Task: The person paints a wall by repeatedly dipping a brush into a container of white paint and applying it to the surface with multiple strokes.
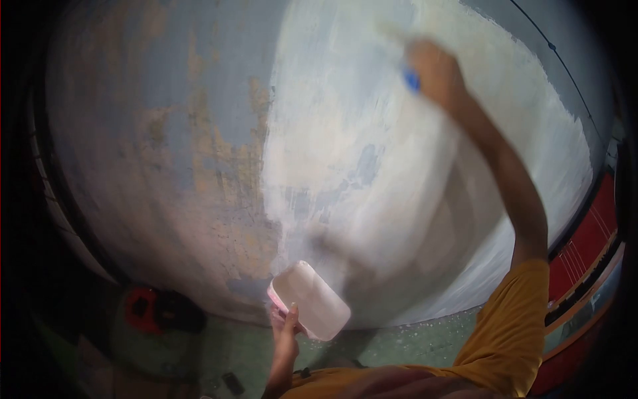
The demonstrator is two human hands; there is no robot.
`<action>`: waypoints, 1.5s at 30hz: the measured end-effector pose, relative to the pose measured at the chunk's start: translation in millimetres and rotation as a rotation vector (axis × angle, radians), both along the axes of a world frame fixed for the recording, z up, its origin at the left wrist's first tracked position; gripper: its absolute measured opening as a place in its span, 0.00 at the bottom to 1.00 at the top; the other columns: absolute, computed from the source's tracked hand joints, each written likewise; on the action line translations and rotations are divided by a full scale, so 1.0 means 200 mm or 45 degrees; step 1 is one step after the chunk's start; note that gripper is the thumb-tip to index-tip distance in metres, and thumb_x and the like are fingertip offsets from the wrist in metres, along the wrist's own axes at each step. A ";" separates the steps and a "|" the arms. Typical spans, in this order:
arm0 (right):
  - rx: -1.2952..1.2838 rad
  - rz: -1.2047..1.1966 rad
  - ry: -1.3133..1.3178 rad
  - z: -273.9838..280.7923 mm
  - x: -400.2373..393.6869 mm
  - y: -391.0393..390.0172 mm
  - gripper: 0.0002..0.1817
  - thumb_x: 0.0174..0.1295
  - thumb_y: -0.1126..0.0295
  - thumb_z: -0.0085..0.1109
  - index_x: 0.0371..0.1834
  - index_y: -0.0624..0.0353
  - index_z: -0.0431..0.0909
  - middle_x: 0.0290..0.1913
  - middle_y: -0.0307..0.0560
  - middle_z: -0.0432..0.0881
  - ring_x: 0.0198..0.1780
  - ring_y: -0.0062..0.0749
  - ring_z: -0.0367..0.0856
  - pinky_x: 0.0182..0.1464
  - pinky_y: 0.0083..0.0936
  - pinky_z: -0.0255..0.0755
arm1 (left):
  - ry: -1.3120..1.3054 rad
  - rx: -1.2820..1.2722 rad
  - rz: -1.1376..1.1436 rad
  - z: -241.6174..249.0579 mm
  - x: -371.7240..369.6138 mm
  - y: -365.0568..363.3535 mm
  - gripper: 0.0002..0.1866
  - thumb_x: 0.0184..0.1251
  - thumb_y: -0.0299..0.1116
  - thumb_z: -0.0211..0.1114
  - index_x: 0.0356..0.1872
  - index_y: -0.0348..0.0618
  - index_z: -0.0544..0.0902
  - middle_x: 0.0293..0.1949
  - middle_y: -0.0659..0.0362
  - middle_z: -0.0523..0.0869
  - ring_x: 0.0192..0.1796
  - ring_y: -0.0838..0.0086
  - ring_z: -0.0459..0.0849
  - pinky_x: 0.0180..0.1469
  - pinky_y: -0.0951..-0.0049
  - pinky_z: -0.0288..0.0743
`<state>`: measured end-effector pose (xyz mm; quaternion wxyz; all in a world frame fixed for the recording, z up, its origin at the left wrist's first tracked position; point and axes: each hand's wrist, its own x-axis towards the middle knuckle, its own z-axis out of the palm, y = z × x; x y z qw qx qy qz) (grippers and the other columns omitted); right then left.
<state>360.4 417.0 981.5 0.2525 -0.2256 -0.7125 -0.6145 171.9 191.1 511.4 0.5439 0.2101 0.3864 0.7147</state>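
My right hand is raised high against the wall and closed round a paintbrush with a blue handle. Motion smears the brush, and its pale head lies over the white-coated part of the wall. Low in the middle, my left hand grips a white plastic tub by its left side, thumb over the rim. The tub is tilted, with its inside facing me and a pinkish patch on its outer side. Thin white coating with streaks of grey showing through covers the wall around the brush.
Left of the coating, the wall is grey with worn tan patches. A red and black object sits on the green floor at lower left. White specks dot the floor along the wall. A dark cable runs down the upper right; red panels stand right.
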 end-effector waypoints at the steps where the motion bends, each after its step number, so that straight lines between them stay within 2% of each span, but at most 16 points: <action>1: -0.108 -0.141 -0.081 -0.19 0.01 -0.03 0.11 0.49 0.70 0.63 0.37 0.52 0.83 0.49 0.43 0.83 0.48 0.34 0.81 0.43 0.29 0.79 | 0.000 0.003 0.006 0.00 0.00 0.00 0.33 0.65 0.43 0.65 0.65 0.41 0.60 0.54 0.52 0.74 0.52 0.69 0.77 0.45 0.69 0.76; 4: -0.704 0.059 -0.172 -0.51 0.03 -0.16 0.12 0.51 0.69 0.68 0.40 0.54 0.85 0.51 0.37 0.84 0.51 0.33 0.82 0.49 0.27 0.79 | 0.030 -0.012 0.007 0.04 0.00 -0.01 0.33 0.65 0.43 0.66 0.64 0.41 0.60 0.53 0.52 0.74 0.51 0.69 0.77 0.44 0.70 0.76; 8: -0.859 0.448 0.187 -0.34 0.21 0.10 0.15 0.59 0.56 0.65 0.36 0.57 0.83 0.40 0.50 0.85 0.40 0.44 0.83 0.46 0.36 0.78 | 0.060 -0.006 -0.002 0.05 -0.01 -0.02 0.32 0.65 0.43 0.66 0.63 0.42 0.61 0.52 0.53 0.74 0.50 0.70 0.77 0.43 0.71 0.76; 12: -0.373 -0.056 0.399 0.38 0.29 0.04 0.20 0.62 0.50 0.58 0.33 0.58 0.79 0.34 0.55 0.82 0.38 0.48 0.81 0.41 0.41 0.74 | 0.055 -0.008 0.016 0.07 0.00 -0.01 0.32 0.65 0.43 0.66 0.63 0.43 0.61 0.53 0.54 0.73 0.50 0.70 0.77 0.43 0.71 0.76; 13: -0.236 -0.222 0.517 0.49 0.24 -0.02 0.21 0.66 0.51 0.52 0.40 0.60 0.80 0.44 0.56 0.81 0.46 0.47 0.79 0.52 0.39 0.70 | 0.048 -0.014 0.026 0.05 0.01 -0.01 0.32 0.65 0.43 0.66 0.63 0.44 0.61 0.53 0.54 0.73 0.50 0.70 0.77 0.44 0.70 0.76; 14: -0.101 -0.392 0.632 0.56 0.19 -0.06 0.24 0.70 0.51 0.47 0.48 0.63 0.81 0.53 0.56 0.80 0.55 0.46 0.77 0.62 0.38 0.66 | 0.045 -0.016 0.011 0.03 0.00 0.00 0.32 0.65 0.43 0.66 0.63 0.44 0.61 0.53 0.54 0.73 0.50 0.70 0.77 0.44 0.70 0.76; 17: 0.110 -0.405 0.410 0.61 0.14 -0.04 0.25 0.69 0.50 0.50 0.46 0.64 0.81 0.49 0.58 0.82 0.50 0.46 0.79 0.56 0.38 0.71 | 0.027 -0.014 -0.025 -0.03 -0.02 0.03 0.33 0.64 0.43 0.66 0.64 0.44 0.60 0.54 0.54 0.73 0.52 0.70 0.76 0.45 0.69 0.76; 20: -0.182 0.250 0.365 0.19 0.15 0.00 0.20 0.56 0.54 0.66 0.38 0.61 0.80 0.38 0.56 0.84 0.42 0.50 0.82 0.44 0.36 0.76 | 0.019 -0.015 -0.026 -0.08 -0.02 0.04 0.32 0.64 0.44 0.66 0.62 0.44 0.61 0.53 0.54 0.74 0.50 0.70 0.77 0.44 0.69 0.77; 25: -0.559 0.600 -0.336 -0.71 0.09 -0.01 0.05 0.46 0.73 0.65 0.26 0.55 0.78 0.32 0.52 0.79 0.37 0.42 0.81 0.36 0.36 0.77 | 0.060 -0.026 -0.008 -0.06 -0.02 0.03 0.28 0.64 0.47 0.65 0.57 0.46 0.64 0.49 0.55 0.75 0.46 0.72 0.80 0.40 0.71 0.78; 29: -0.772 0.657 0.153 -0.42 0.11 0.12 0.09 0.54 0.64 0.69 0.31 0.56 0.80 0.34 0.49 0.83 0.35 0.46 0.82 0.38 0.35 0.77 | 0.063 0.013 -0.034 -0.02 -0.04 0.03 0.30 0.65 0.45 0.65 0.59 0.43 0.62 0.50 0.54 0.75 0.47 0.72 0.79 0.41 0.73 0.78; 32: -0.671 -0.371 0.529 0.25 -0.03 -0.13 0.22 0.61 0.51 0.62 0.38 0.64 0.79 0.39 0.56 0.84 0.40 0.45 0.83 0.41 0.34 0.75 | 0.061 0.021 -0.022 0.04 -0.03 0.01 0.34 0.65 0.43 0.65 0.64 0.38 0.59 0.51 0.52 0.74 0.48 0.70 0.78 0.40 0.73 0.77; 34: -0.635 0.179 0.878 0.42 -0.14 -0.29 0.23 0.65 0.51 0.55 0.43 0.63 0.83 0.42 0.58 0.84 0.44 0.48 0.82 0.48 0.40 0.75 | 0.066 0.020 -0.005 0.06 -0.02 -0.01 0.34 0.65 0.43 0.65 0.63 0.38 0.59 0.50 0.52 0.74 0.47 0.71 0.79 0.39 0.73 0.77; 37: 0.005 0.225 0.534 0.56 -0.13 -0.10 0.23 0.63 0.50 0.59 0.37 0.64 0.83 0.36 0.59 0.85 0.38 0.52 0.83 0.41 0.42 0.75 | 0.062 0.028 0.008 0.03 -0.01 0.00 0.33 0.65 0.44 0.65 0.63 0.38 0.59 0.50 0.52 0.74 0.47 0.71 0.78 0.39 0.73 0.77; 41: -0.039 0.186 -0.050 -0.08 -0.09 0.02 0.08 0.52 0.65 0.60 0.30 0.56 0.77 0.33 0.47 0.79 0.40 0.41 0.80 0.39 0.35 0.75 | 0.049 0.010 0.041 0.01 0.00 0.00 0.33 0.65 0.44 0.65 0.62 0.38 0.60 0.51 0.52 0.74 0.49 0.71 0.78 0.44 0.71 0.77; 43: -0.069 -0.019 -0.202 -0.50 -0.07 0.03 0.24 0.47 0.69 0.61 0.52 0.53 0.81 0.36 0.40 0.80 0.43 0.34 0.81 0.42 0.27 0.78 | 0.048 0.001 0.028 0.04 0.00 -0.01 0.32 0.66 0.43 0.65 0.62 0.39 0.60 0.52 0.52 0.74 0.51 0.70 0.77 0.48 0.70 0.76; 45: -0.279 0.107 -0.320 -0.74 -0.05 -0.03 0.21 0.51 0.67 0.61 0.52 0.54 0.83 0.44 0.39 0.83 0.46 0.30 0.81 0.46 0.25 0.80 | 0.073 -0.016 0.024 0.08 0.00 -0.02 0.31 0.65 0.45 0.64 0.62 0.43 0.61 0.52 0.53 0.74 0.51 0.70 0.78 0.44 0.70 0.77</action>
